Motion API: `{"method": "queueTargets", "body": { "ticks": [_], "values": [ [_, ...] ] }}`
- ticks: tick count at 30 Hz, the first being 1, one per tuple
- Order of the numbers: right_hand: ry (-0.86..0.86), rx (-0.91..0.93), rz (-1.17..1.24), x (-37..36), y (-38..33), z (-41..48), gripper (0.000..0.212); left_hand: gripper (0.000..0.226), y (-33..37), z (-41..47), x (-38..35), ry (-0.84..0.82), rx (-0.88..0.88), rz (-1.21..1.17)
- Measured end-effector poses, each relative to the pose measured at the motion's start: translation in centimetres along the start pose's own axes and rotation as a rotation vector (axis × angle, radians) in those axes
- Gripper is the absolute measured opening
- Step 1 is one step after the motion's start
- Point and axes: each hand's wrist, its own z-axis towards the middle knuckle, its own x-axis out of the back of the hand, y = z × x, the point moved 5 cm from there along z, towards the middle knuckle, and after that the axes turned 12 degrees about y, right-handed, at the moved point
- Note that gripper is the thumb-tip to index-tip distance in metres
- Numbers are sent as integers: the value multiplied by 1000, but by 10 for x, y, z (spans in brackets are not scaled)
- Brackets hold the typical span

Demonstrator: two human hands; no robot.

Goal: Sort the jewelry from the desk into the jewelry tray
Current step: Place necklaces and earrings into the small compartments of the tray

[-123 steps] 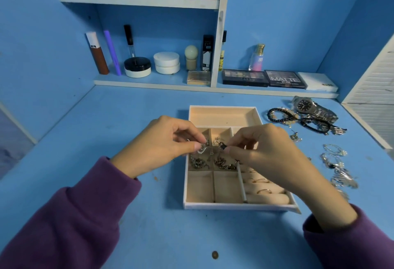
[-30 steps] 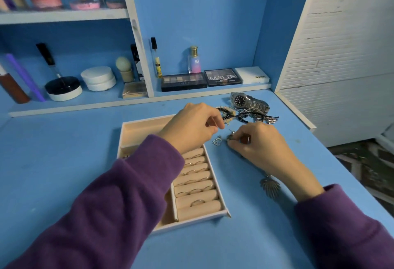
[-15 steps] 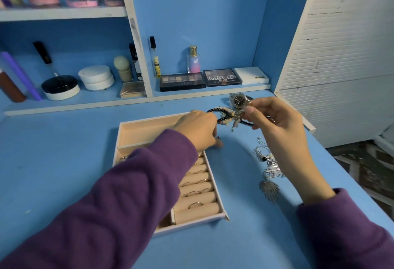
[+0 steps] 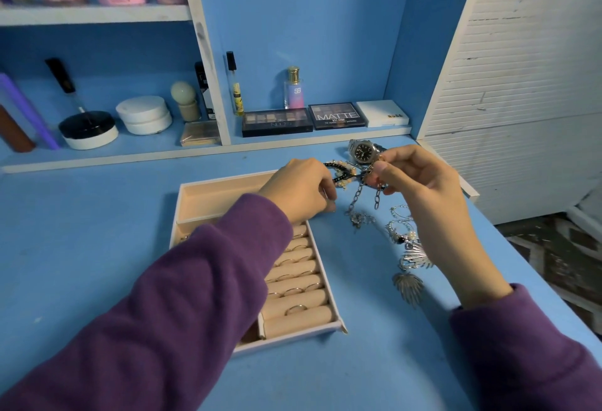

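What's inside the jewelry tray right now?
In the jewelry tray, thin rings sit in the right-side padded rolls. The long back compartment shows only lining where visible. The left sleeve covers the small left compartments, so their contents cannot be seen.

Dim bluish light, soft shadows, perhaps slightly blurred edges.

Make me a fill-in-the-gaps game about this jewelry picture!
The right hand pinches a silver ____.
The rings sit in the ____.
The watch lies on a desk that is ____.
Missing words: chain, tray, blue.
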Motion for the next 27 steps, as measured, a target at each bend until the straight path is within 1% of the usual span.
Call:
{"method": "queueTargets", "body": {
  "ticks": [3,7,10,15,20,23,27],
  "values": [
    [-11,-2,12,0,-2,0,7,14,-3,-3,10,34,6,-76],
    [-33,1,21,-3,-6,-4,10,3,-8,-18,29,76,21,-194],
    [-46,6,45,-8,-12,-7,11,6,-20,-34,47,125,42,-279],
    [-97,24,97,-28,-26,-16,11,6,-48,-65,77,200,125,-366],
    [-198,11,127,-60,-34,-29,10,6,-78,-86,87,251,184,-370],
    [-257,6,127,-78,-38,-37,7,9,-85,-91,85,244,185,-313],
    [-303,3,65,-96,-43,-47,5,5,-88,-89,73,217,186,-214]
  ]
}}
